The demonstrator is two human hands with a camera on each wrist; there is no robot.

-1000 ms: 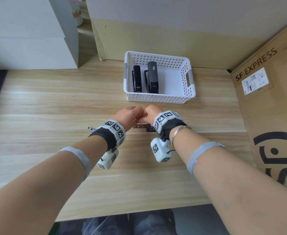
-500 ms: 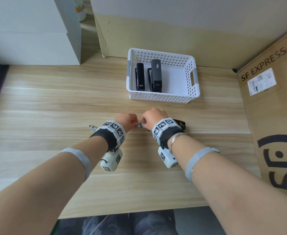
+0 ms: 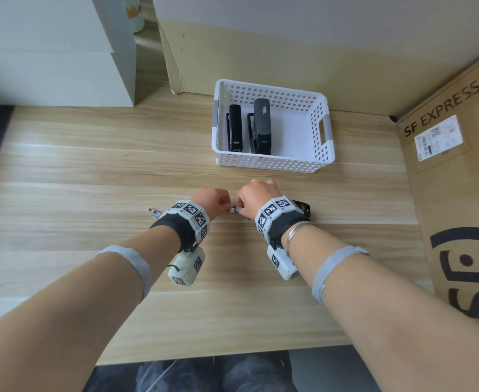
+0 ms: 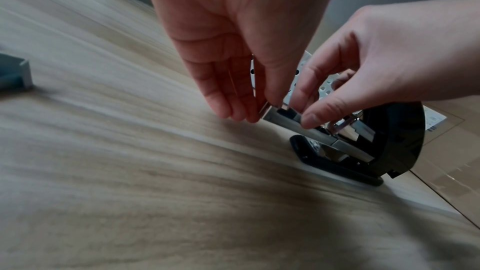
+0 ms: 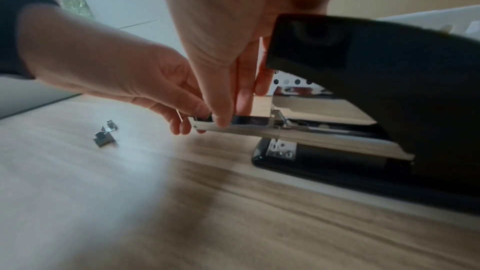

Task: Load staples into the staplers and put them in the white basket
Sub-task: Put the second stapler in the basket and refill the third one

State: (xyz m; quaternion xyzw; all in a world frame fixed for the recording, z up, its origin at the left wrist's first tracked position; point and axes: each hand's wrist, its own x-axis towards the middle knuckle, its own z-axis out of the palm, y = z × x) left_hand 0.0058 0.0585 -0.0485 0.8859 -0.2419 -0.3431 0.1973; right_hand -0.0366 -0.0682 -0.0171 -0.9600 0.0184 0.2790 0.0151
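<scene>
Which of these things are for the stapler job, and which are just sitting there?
For the job:
- open stapler, both hands at its metal tray
- left hand
- right hand
- loose staples
- white basket
- two staplers inside it

Just sitting there:
- SF Express box
- white boxes
</scene>
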